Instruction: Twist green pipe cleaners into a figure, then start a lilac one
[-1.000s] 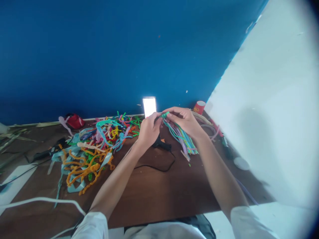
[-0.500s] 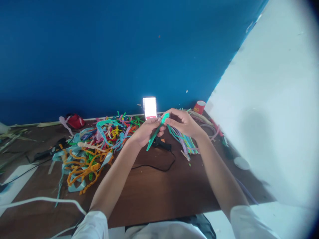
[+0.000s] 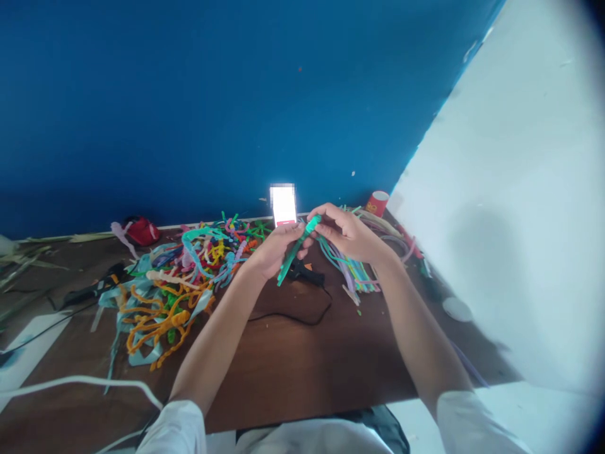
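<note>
"At the centre of the frame, holding what?"

"Holding a green fuzzy stem piece (image 3: pixel 290 260), slanted from upper right to lower left, in view over the bench (image 3: pixel 293 362). Gripped along its middle by the left hand (image 3: pixel 280 247), pinched near its upper end by the right hand (image 3: pixel 347 232)."

"And just below?"

"Partly hidden behind the green piece, a black corded tool (image 3: pixel 312 275)."

"Left of centre?"

"Heaped with mixed coloured stems (image 3: pixel 215 252); lower down, strewn with curled orange stems (image 3: pixel 165 325)."

"Right of centre?"

"Laid with a bundle of pale stems (image 3: pixel 352 271), partly covered by the right hand; farther up, set with a red cup (image 3: pixel 377 204)."

"Above the left hand?"

"Lit by a bright phone screen (image 3: pixel 284 205), propped before the blue wall (image 3: pixel 212 113). Too washed out to read."
</note>
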`<state>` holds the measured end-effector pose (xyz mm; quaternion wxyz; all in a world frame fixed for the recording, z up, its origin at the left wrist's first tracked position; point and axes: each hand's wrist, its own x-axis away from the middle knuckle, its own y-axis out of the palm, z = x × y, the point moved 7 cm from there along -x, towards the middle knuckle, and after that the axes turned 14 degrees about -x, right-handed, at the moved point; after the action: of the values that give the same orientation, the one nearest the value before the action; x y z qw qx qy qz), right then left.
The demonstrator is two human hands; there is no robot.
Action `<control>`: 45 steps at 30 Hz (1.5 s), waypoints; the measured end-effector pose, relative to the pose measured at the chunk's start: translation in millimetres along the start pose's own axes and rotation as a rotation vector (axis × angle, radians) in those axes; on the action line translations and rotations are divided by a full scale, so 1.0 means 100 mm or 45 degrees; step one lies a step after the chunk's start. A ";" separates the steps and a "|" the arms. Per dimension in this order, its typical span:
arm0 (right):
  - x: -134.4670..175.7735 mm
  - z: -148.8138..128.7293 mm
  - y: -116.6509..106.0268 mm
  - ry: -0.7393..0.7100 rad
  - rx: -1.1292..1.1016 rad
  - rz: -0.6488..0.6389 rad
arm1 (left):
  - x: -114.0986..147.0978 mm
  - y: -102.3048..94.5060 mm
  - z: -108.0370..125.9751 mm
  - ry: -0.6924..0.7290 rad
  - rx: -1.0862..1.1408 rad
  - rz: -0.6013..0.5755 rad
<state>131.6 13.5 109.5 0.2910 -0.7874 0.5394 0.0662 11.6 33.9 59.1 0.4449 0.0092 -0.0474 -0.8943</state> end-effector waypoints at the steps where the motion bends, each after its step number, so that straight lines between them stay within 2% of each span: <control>1: -0.01 0.02 -0.01 0.003 -0.008 0.038 | 0.01 -0.04 0.04 0.069 -0.172 0.099; 4: -0.03 0.08 -0.05 0.032 -0.116 0.175 | 0.11 -0.12 0.27 0.382 -0.852 0.490; 6: -0.04 0.14 -0.03 0.084 -0.263 0.223 | 0.19 -0.08 0.39 0.559 -1.310 0.685; 8: -0.06 0.20 0.02 0.137 -0.374 0.235 | 0.22 -0.01 0.41 0.641 -1.649 0.773; 11: -0.07 0.21 0.06 0.139 -0.365 0.228 | 0.22 0.01 0.38 0.645 -1.862 0.857; 14: -0.06 0.14 0.07 0.086 -0.191 0.202 | 0.20 -0.02 0.38 0.553 -1.837 0.864; 17: -0.04 0.06 0.08 0.037 0.031 0.143 | 0.17 -0.06 0.39 0.435 -1.643 0.769; 20: -0.03 -0.02 0.11 -0.079 0.231 0.081 | 0.13 -0.09 0.35 0.341 -1.310 0.605; 23: -0.02 -0.06 0.16 -0.183 0.363 0.007 | 0.08 -0.12 0.24 0.232 -0.848 0.385; 25: -0.02 -0.06 0.18 -0.201 0.407 -0.042 | 0.06 -0.14 0.18 0.164 -0.602 0.236; 28: -0.02 -0.07 0.20 -0.221 0.381 -0.106 | 0.06 -0.20 0.10 0.043 -0.424 0.067; 32: -0.02 -0.07 0.20 -0.211 0.346 -0.130 | 0.07 -0.25 0.05 -0.056 -0.304 -0.028; 35: -0.03 -0.04 0.18 -0.189 0.367 -0.076 | 0.05 -0.23 0.09 0.006 -0.399 -0.006; 38: -0.05 0.00 0.11 -0.140 0.323 0.043 | 0.04 -0.22 0.19 0.131 -0.645 0.172; 42: -0.05 0.07 0.02 0.002 0.162 0.181 | 0.13 -0.16 0.40 0.458 -1.358 0.542; 45: -0.04 0.13 -0.01 0.112 0.033 0.220 | 0.17 -0.03 0.42 0.621 -1.876 0.645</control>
<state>133.7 24.0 100.8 0.2706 -0.7361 0.6185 0.0495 -3.5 25.2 101.2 0.5233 -0.1025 0.6505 -0.5409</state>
